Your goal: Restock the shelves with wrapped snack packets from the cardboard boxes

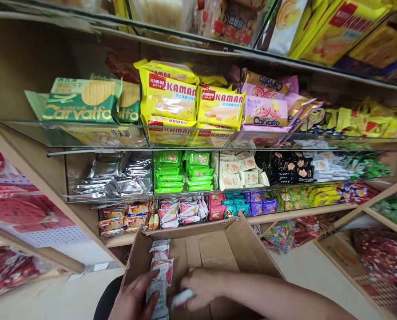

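An open cardboard box (215, 249) stands at the bottom centre. Along its left inner side runs a row of small white and pink packets (161, 269). My left hand (135, 295) is at the box's left edge, its fingers pressed on the near packets of that row. Inside the box, just right of the row, my right hand (198, 289) reaches in from the right, blurred by motion, with its fingers closed on a small white packet (183, 298).
Shelves ahead hold yellow wafer packs (172, 95), green biscuit packs (81, 100), silver packets (112, 178) and bright green packets (168, 173). Similar white and pink packets (185, 211) lie on the bottom shelf. Bagged red goods (381, 253) are at the right.
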A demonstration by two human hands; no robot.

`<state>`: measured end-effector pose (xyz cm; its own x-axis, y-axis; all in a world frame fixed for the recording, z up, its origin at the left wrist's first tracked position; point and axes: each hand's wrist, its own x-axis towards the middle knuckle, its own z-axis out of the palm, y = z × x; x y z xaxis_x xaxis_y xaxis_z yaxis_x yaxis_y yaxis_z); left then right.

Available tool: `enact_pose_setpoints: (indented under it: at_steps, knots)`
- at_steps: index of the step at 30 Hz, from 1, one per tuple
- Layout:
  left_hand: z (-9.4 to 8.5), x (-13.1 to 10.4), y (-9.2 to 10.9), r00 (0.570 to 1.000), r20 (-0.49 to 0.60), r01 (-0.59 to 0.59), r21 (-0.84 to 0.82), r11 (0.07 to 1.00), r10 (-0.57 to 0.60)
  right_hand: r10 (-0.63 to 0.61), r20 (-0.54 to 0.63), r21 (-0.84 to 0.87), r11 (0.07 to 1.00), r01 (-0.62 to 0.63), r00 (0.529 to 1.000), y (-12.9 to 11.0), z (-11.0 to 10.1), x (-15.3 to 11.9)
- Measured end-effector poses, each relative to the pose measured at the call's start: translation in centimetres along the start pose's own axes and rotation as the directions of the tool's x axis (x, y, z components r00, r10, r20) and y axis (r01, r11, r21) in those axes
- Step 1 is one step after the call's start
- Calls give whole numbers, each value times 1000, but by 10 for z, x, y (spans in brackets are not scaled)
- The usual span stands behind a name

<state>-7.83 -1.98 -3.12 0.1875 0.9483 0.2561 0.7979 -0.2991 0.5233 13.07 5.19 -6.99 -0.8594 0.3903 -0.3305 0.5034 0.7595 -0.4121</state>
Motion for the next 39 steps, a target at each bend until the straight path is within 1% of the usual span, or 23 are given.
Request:
enact_pose_setpoints:
  at_steps: [1, 2, 3, 5, 6, 7, 8, 9, 10, 11, 12, 13, 14, 16, 18, 21, 25, 28, 30, 32, 34, 36, 39]
  knots:
    - [-3, 7, 6, 999, 18, 45, -109, 993, -43, 106, -25, 148, 984, -102, 994, -1, -13, -10]
    - [-5, 15, 13, 994, 54, 104, -236, 966, -94, 179, -35, 293, 942, -161, 983, -3, -26, -21]
    - [-8, 24, 21, 984, 122, 165, -369, 915, -128, 216, -49, 412, 894, -177, 975, -5, -37, -31]
    - [-9, 42, 38, 944, 295, 299, -582, 757, -146, 221, -99, 596, 794, -120, 970, -12, -55, -46]
    - [-8, 50, 46, 928, 341, 349, -642, 683, -153, 226, -153, 680, 731, -63, 962, -16, -60, -51]
    - [-6, 56, 53, 923, 343, 368, -659, 656, -172, 261, -224, 758, 652, -1, 939, -21, -63, -53]
    - [-3, 61, 58, 923, 327, 379, -674, 635, -204, 340, -297, 825, 562, 60, 892, -26, -63, -54]
    - [1, 65, 63, 926, 284, 377, -677, 632, -249, 452, -356, 873, 474, 118, 818, -31, -61, -52]
    - [5, 67, 68, 928, 226, 368, -675, 639, -295, 572, -393, 900, 401, 172, 721, -36, -58, -50]
    - [8, 69, 71, 926, 164, 357, -671, 650, -340, 673, -413, 908, 358, 218, 613, -40, -54, -46]
    - [11, 69, 75, 921, 100, 345, -659, 668, -377, 746, -424, 906, 344, 248, 514, -43, -50, -43]
    - [14, 70, 78, 915, 41, 333, -640, 693, -401, 791, -432, 900, 346, 265, 433, -46, -46, -39]
    - [16, 70, 82, 910, -12, 321, -613, 722, -414, 815, -441, 893, 358, 272, 376, -48, -43, -37]
    - [18, 71, 88, 906, -93, 298, -551, 780, -412, 840, -457, 883, 390, 261, 292, -49, -38, -34]
    - [19, 71, 91, 912, -143, 272, -489, 829, -384, 846, -475, 874, 423, 237, 241, -48, -35, -33]
    - [20, 67, 90, 928, -173, 237, -405, 883, -329, 838, -506, 856, 460, 233, 205, -45, -30, -33]
    - [19, 58, 81, 945, -177, 214, -304, 928, -276, 818, -526, 848, 484, 217, 234, -44, -24, -31]
    - [18, 54, 73, 957, -161, 200, -247, 948, -243, 782, -577, 816, 549, 178, 235, -49, -23, -30]
    - [16, 53, 66, 967, -172, 156, -192, 969, -190, 747, -622, 782, 603, 156, 232, -53, -24, -30]
    - [15, 52, 60, 976, -197, 68, -111, 991, -89, 712, -663, 747, 649, 143, 232, -56, -26, -31]
    - [12, 49, 56, 976, -215, -27, -31, 999, 20, 684, -691, 720, 681, 133, 232, -58, -28, -32]
    - [9, 46, 54, 969, -231, -85, 13, 996, 85, 664, -710, 700, 703, 126, 234, -60, -29, -33]
    - [7, 43, 58, 956, -285, -69, 17, 997, 71, 685, -697, 715, 688, 124, 212, -62, -31, -34]
